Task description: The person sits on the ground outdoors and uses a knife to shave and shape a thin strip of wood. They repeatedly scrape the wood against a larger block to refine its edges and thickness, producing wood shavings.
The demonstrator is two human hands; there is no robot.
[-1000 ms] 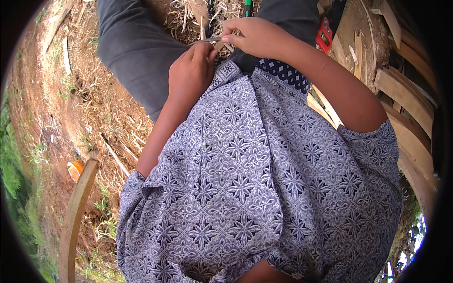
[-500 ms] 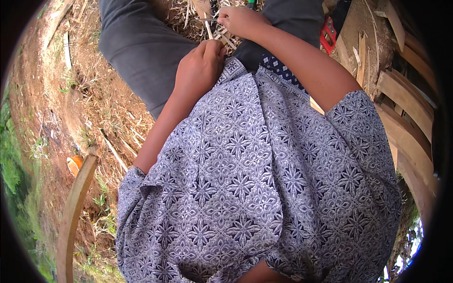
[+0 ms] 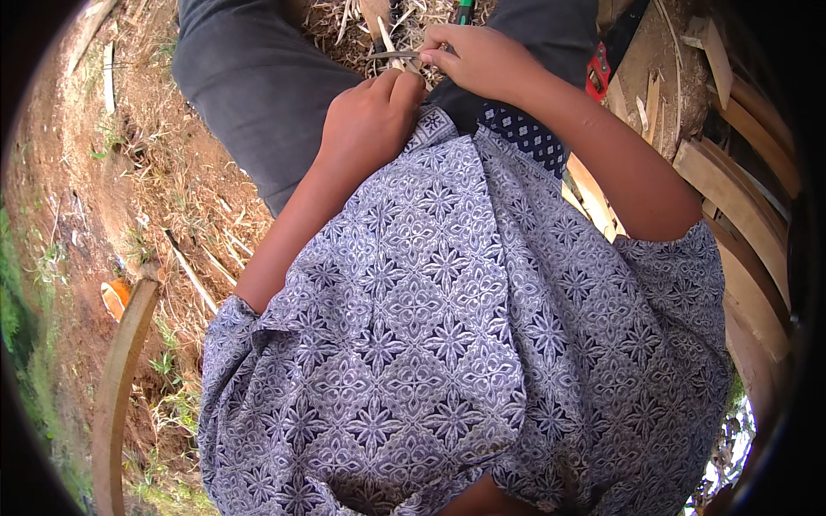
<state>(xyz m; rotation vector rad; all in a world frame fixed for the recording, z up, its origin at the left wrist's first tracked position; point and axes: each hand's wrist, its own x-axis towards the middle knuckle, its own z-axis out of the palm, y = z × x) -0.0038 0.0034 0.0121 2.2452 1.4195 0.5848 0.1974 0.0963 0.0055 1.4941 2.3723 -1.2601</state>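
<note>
Between my knees, my left hand is closed around a slim, pale wooden stick that points away from me. My right hand, just right of it, grips a knife whose narrow blade lies across the stick. The knife's handle is hidden inside my fingers. Wood shavings cover the ground beyond both hands.
A saw with a red handle lies beyond my right leg. A green-handled tool shows between my legs. Wooden boards are stacked at the right. To the left stand a wooden beam and an orange object.
My right hand has drawn back toward my body and rightward with the knife, its elbow moving outward. My left hand keeps its hold on the stick. The whole view has shifted slightly.
</note>
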